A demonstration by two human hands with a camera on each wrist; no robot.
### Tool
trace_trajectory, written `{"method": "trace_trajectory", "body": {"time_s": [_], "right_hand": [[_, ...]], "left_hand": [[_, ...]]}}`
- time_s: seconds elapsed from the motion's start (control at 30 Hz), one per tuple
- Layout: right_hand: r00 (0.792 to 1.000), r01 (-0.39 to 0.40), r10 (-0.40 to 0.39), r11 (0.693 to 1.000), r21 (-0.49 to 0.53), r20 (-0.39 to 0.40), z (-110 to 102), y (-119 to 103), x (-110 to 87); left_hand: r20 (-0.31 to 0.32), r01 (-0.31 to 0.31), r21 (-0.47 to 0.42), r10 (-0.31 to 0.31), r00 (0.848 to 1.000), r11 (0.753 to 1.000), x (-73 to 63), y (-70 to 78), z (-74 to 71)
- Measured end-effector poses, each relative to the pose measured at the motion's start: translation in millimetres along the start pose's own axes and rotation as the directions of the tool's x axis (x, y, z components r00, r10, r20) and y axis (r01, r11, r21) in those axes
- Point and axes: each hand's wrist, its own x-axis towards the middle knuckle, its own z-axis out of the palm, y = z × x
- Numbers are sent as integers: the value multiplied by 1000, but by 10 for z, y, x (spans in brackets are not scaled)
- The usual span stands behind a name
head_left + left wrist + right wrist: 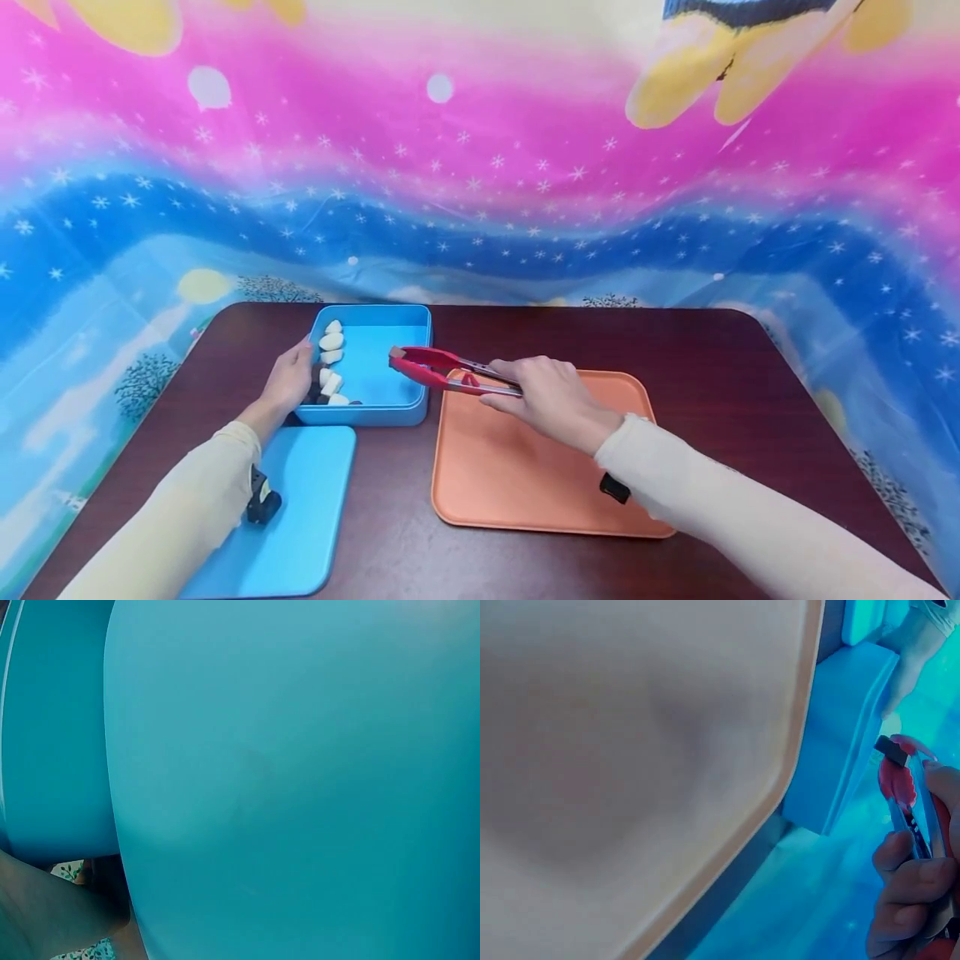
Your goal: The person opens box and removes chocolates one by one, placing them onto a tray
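Observation:
My right hand (551,396) grips a pair of red-tipped metal tongs (472,379), reaching left over the orange tray's edge toward the blue box (401,415). Between the tong tips is a small dark block (891,750). My left hand (288,382) holds the box by its left wall; in the left wrist view only part of that hand (52,907) shows, beside the box wall. Several white, pebble-like pieces (332,342) lie inside along the box's left side, with dark pieces (313,390) among them near the front left corner.
The orange tray (510,475) lies right of the box, under my right forearm. A flat blue lid (300,508) sits in front of the box, beneath my left forearm. The dark table's far edge meets a printed cloth (480,208).

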Motion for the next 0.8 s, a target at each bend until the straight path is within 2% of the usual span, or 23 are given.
{"method": "trace_trajectory", "body": {"time_s": [0.23, 0.47, 0.6, 0.8], "right_hand": [[996, -79, 74, 991, 104, 50, -14, 183, -185], [989, -129, 119, 983, 130, 85, -21, 372, -382], [988, -137, 124, 977, 162, 89, -26, 494, -474], [989, -114, 90, 970, 217, 117, -2, 646, -526]], "left_hand": [[-6, 2, -1, -2, 1000, 1000, 4, 26, -10], [3, 6, -19, -6, 1000, 1000, 25, -8, 28], [3, 2, -16, -2, 1000, 1000, 24, 7, 32], [-4, 7, -1, -7, 1000, 1000, 18, 9, -5]]}}
